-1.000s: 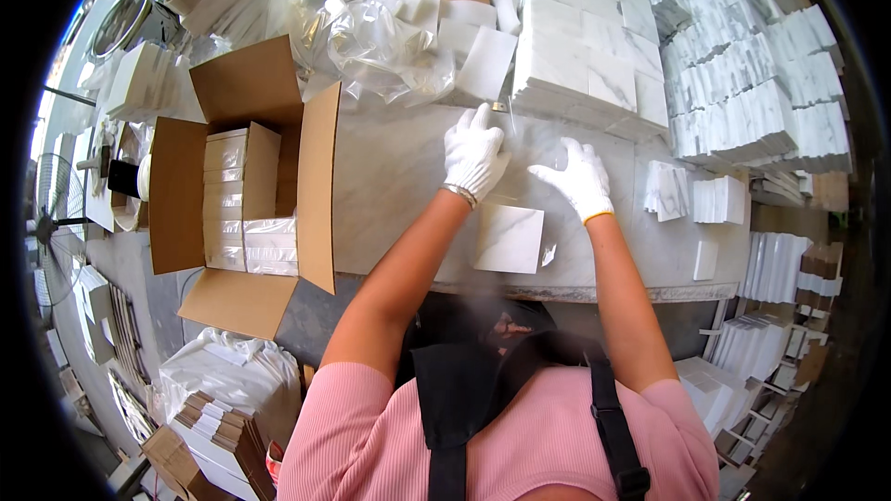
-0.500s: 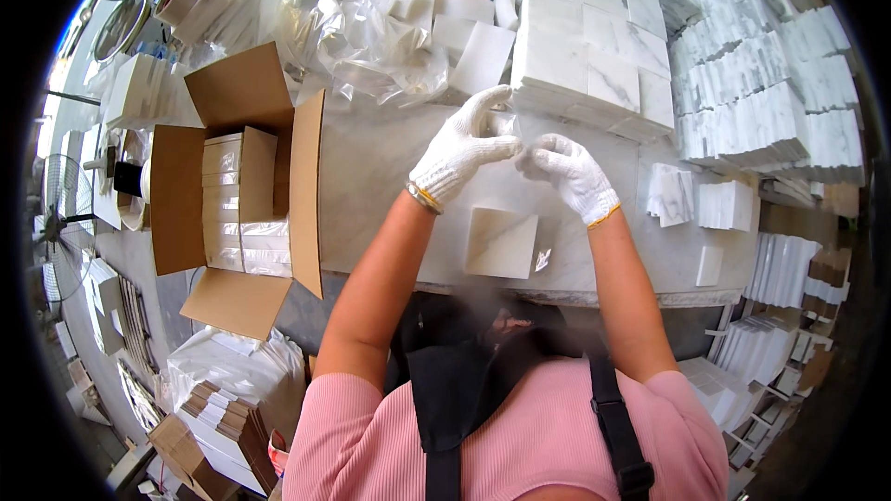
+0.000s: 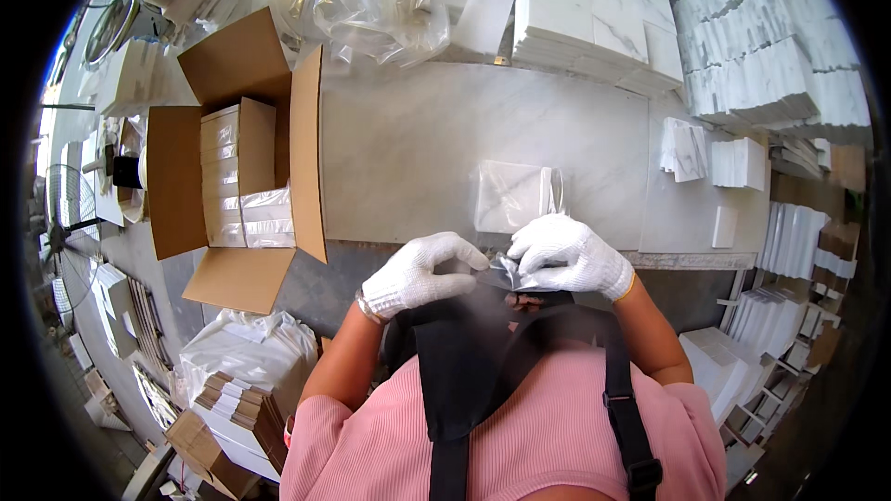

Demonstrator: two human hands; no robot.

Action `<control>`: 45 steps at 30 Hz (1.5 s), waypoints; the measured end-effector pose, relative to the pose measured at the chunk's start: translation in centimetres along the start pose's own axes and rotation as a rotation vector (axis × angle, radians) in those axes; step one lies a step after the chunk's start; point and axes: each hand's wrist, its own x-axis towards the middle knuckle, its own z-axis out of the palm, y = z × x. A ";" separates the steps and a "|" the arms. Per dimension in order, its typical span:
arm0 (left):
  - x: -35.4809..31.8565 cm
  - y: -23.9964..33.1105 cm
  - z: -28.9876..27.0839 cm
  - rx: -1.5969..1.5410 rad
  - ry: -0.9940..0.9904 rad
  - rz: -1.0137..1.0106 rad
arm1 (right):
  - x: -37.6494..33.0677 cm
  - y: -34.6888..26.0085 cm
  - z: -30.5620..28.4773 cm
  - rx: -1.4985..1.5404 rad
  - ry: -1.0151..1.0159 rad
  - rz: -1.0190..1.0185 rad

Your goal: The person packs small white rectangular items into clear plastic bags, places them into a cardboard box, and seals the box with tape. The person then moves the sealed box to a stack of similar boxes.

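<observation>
From up here I see both gloved hands drawn in close to the chest, just past the near edge of the table [image 3: 418, 130], working on a small clear plastic bag [image 3: 509, 271] pinched between them. The left hand [image 3: 418, 274] has its fingers [image 3: 461, 251] curled together on the left end of the bag, and the right hand [image 3: 568, 255] is closed over the right end, so the bag's long axis runs roughly left to right from one set of fingers to the other. Neither hand is nearer; both are touching it. Just beyond the right fingers, farther from the body, a white marble tile [image 3: 513, 196] lies flat on the table inside or against a clear wrapper; I cannot tell which, and its right edge shows a glossy fold. Well off to the left of the left fingers stands an open cardboard box [image 3: 232, 158] with wrapped tiles stacked on edge inside. Far beyond both hands lie crumpled clear plastic bags [image 3: 371, 5] and stacks of white tiles [image 3: 594, 14], with more stacks to the right. What I cannot make out is whether the bag in the fingers is empty or holds something, since the gloves cover most of it and the film is nearly see-through; the thumbs are hidden as well, and the harness straps [image 3: 455, 380] cut off the view beneath the hands.
</observation>
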 end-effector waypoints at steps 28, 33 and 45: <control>4.1 -8.3 2.1 0.169 0.225 -0.132 | -8.2 1.7 -3.8 -0.236 0.552 0.625; 4.7 -7.0 2.7 0.174 0.218 -0.105 | -13.0 8.3 -15.9 -0.888 1.053 0.776; 4.6 -7.0 2.3 0.172 0.222 -0.167 | -11.3 9.5 -17.0 -0.989 0.552 1.270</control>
